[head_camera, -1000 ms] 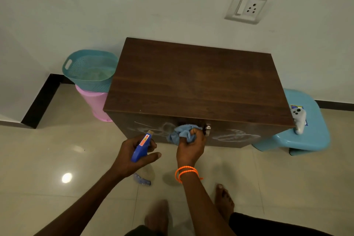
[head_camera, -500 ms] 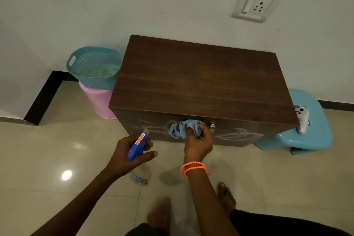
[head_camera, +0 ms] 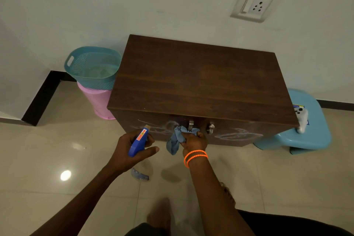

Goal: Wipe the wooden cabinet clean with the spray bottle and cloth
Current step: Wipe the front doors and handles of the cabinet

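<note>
A low dark wooden cabinet (head_camera: 199,78) stands against the wall, with white streaks on its front face and two metal handles (head_camera: 210,128) at the middle. My left hand (head_camera: 134,147) grips a blue spray bottle (head_camera: 138,142), its nozzle pointing at the cabinet's front left. My right hand (head_camera: 194,141), with orange bands on the wrist, holds a crumpled blue cloth (head_camera: 177,139) against the front just below the left handle. Part of the cloth hangs down loose.
A teal basket (head_camera: 92,67) sits on a pink bin (head_camera: 95,101) left of the cabinet. A blue plastic stool (head_camera: 306,136) with a white game controller (head_camera: 301,119) stands at its right. A wall socket (head_camera: 252,4) is above. My bare feet are on the tiled floor.
My right hand has slid the cloth down the cabinet front, uncovering both metal handles. The left hand with the spray bottle has stayed about where it was.
</note>
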